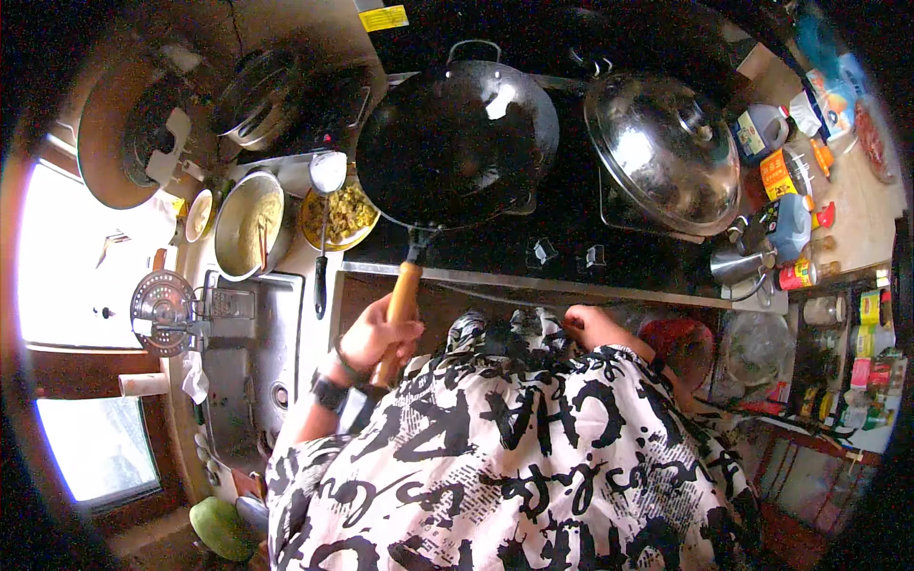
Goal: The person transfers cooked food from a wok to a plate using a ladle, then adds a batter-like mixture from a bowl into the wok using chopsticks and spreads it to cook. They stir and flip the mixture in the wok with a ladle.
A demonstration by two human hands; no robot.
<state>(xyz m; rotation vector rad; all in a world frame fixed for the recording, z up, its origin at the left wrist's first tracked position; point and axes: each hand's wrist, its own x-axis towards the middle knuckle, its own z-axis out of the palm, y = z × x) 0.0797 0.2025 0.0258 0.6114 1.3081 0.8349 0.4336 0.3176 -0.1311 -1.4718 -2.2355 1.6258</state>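
My left hand grips the wooden handle of a black wok. The wok sits on the left part of a black gas stove, its dark inner surface shiny. My right hand is curled beside the front of my black-and-white printed garment, just off the stove's front edge; its fingertips are hidden. Left of the wok, a ladle with a black handle lies across a bowl of yellowish cooked food. Farther left stands a deep metal pot holding a pale mixture and a brown stick-like utensil.
A domed metal lid covers the right burner. Oil jugs and seasoning bottles crowd the right counter beside a metal pitcher. At left are a steel sink, a grater and a green melon-like item.
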